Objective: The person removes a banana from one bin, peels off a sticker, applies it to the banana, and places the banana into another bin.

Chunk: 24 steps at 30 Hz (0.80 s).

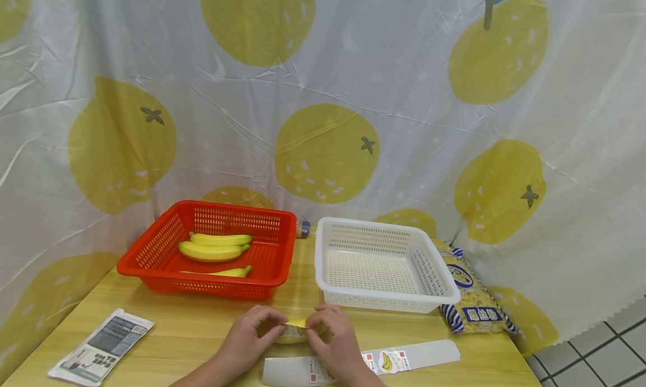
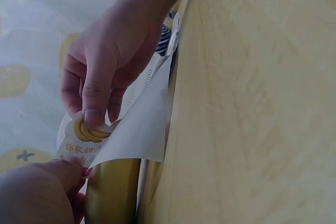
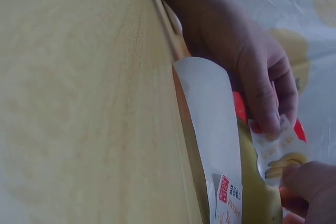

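**Both hands pinch a banana sticker over a banana at the bench's near edge**

Head view: at the lower centre of the frame, the left hand [image 1: 247,342] and the right hand [image 1: 335,342] meet over a banana [image 1: 296,323], of which only a small yellow part shows between the fingertips. Just below the hands lies a white sticker backing strip [image 1: 424,354], reaching to the lower right. Behind, left of centre, a red basket [image 1: 166,247] holds three bananas [image 1: 212,251]; a white basket [image 1: 434,275] stands to its right, apart from it. A striped snack bag [image 1: 474,303] lies against the white basket's right side, and a folded printed leaflet [image 1: 103,345] sits at lower left on the wooden bench [image 1: 192,325].

Left wrist view: the right hand [image 2: 113,51] comes down from the upper left, its grip clamped on a banana sticker [image 2: 86,137]; the left hand [image 2: 42,192] at lower left pinches the same sticker. The banana [image 2: 113,192] lies beneath it.

Right wrist view: the left hand [image 3: 252,61] pinches the sticker [image 3: 278,153] at right, with the right hand [image 3: 310,190] at the lower right corner touching it.
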{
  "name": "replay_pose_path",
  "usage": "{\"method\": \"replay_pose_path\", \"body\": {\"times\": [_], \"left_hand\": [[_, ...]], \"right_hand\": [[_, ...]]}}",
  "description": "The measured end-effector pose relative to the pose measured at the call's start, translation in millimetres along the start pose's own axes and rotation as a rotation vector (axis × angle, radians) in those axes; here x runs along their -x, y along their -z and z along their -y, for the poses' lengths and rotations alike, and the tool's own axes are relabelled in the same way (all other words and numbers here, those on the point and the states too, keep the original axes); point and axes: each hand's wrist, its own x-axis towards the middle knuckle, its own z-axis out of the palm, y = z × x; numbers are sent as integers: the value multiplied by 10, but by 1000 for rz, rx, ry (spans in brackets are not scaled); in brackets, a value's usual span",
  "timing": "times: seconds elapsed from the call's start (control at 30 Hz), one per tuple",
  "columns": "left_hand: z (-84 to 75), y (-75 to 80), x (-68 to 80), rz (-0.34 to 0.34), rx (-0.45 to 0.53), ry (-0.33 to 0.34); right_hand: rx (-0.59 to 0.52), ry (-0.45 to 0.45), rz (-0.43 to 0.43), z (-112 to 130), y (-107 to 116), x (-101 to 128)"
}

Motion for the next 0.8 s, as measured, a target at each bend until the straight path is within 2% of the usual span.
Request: {"method": "replay_pose_path", "body": {"times": [0.2, 0.4, 0.8], "left_hand": [[-11, 2, -7, 2, -25, -15], [-25, 14, -6, 16, -41, -10], [-32, 9, -37, 128, -78, 117]], "right_hand": [[-26, -64, 31, 4, -17, 22], [4, -117, 62, 25, -27, 30], [104, -188, 107, 81, -83, 26]]}}
